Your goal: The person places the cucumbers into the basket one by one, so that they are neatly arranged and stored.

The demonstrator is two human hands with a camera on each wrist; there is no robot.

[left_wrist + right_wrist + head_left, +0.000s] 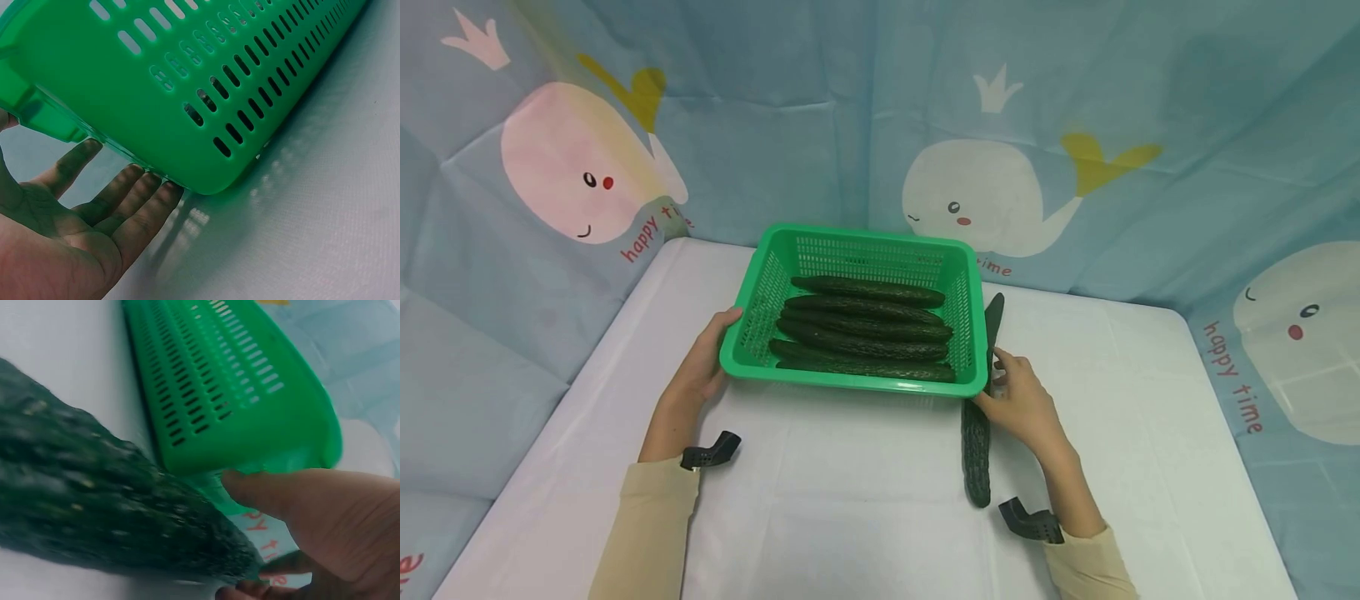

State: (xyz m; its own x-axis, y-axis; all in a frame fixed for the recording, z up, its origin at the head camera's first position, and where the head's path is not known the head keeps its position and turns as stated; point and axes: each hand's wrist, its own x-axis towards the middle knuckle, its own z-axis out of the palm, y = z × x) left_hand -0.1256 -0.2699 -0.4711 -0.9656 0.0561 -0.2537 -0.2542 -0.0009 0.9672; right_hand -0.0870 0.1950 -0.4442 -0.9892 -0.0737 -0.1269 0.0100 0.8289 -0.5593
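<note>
A green plastic basket (pixel 850 384) with slotted walls holds several long dark-green cucumbers (pixel 868 332) lying side by side. At its left end, my left hand (pixel 706 354) touches the outside; the left wrist view shows straight fingers (pixel 150 219) against the wall, the thumb mostly out of frame. My right hand (pixel 1021 398) is at the basket's near right corner, with the thumb (pixel 256 490) touching the green wall. A separate cucumber (pixel 976 450) runs along the basket's right side, partly hidden by that hand. Loosely bent right fingers lie by its far end; contact is unclear.
A white cloth (pixel 842 533) covers the table. Blue curtains (pixel 775 167) with whale prints stand behind it and along both sides. Black camera mounts (pixel 712 450) are worn on both wrists, over beige sleeves.
</note>
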